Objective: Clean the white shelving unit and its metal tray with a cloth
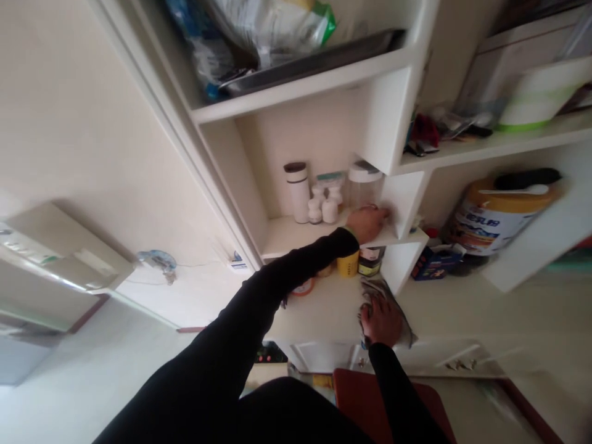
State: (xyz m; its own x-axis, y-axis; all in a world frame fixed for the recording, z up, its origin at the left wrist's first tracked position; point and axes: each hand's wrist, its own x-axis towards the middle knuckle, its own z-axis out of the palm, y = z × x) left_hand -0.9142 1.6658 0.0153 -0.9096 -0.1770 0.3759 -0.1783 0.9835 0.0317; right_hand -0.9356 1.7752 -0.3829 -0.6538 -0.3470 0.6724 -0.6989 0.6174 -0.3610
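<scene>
My left hand (pixel 367 224) reaches into a white shelf compartment, at the foot of a clear jar (pixel 364 188) with a white lid. Its fingers look curled and are partly blurred; whatever they hold is hidden. Left of it stand a white tumbler (pixel 298 196) with a dark cap and several small white bottles (pixel 329 210). Lower down, my right hand (pixel 383 319) rests at the counter's edge, fingers bent around a crumpled grey bag-like thing (pixel 403 319). Just above that are a yellow container (pixel 348 265) and a dark jar (pixel 370 261).
Overhead, a shelf carries a dark tray (pixel 319 61) and plastic bags (pixel 277 28). To the right stand a large tin (pixel 499 216) with a white spoon on top and a dark blue box (pixel 437 261). A red seat (pixel 370 401) is below the counter (pixel 324 314).
</scene>
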